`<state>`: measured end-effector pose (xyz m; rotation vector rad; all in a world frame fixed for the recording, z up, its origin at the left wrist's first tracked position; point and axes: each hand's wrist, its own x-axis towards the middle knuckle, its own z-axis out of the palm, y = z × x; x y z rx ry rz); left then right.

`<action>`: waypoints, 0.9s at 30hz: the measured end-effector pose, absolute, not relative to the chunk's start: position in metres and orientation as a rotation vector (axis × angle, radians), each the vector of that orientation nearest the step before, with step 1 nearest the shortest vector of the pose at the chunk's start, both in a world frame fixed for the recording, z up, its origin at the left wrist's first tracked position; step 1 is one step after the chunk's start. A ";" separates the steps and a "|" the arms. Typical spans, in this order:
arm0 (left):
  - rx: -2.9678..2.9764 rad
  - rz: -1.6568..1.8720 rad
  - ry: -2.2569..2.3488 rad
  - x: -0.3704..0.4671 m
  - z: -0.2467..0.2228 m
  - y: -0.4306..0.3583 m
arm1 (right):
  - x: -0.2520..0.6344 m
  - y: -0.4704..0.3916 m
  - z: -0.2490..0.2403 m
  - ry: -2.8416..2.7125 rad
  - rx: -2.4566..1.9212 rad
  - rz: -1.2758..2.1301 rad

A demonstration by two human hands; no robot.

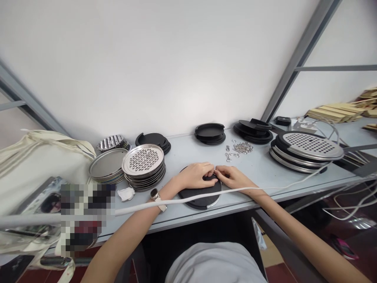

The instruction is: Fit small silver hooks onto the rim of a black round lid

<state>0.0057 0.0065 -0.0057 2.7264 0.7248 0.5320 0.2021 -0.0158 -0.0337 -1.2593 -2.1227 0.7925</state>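
Observation:
A round black disc with a thin metal edge (200, 200) lies flat near the front of the table. My left hand (196, 175) rests over it, fingers curled inward at its right side. Opposite, my right hand (234, 179) is closed in a pinch at the same edge, its fingertips almost meeting the left ones. Anything small between the fingertips is hidden. Behind my right hand lies a loose pile of small metal snap hooks (243, 147), several of them apart from the pile.
Left stand stacks of metal grater discs (144, 161) and plain metal discs (107, 163), beside a crumpled white tissue (126, 194). Black rings (209, 131) are stacked behind. At right is a stack with a perforated top (312, 143). A white cable (182, 199) crosses in front.

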 end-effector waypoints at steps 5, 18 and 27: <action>2.648 0.551 0.820 0.003 -0.005 0.013 | 0.203 -0.016 -0.033 -2.199 -1.268 0.710; 2.718 0.524 0.722 0.000 -0.006 0.012 | 0.203 -0.014 -0.036 -2.232 -1.284 0.661; 2.631 0.555 0.677 0.001 -0.008 0.011 | 0.202 -0.016 -0.032 -2.261 -1.256 0.625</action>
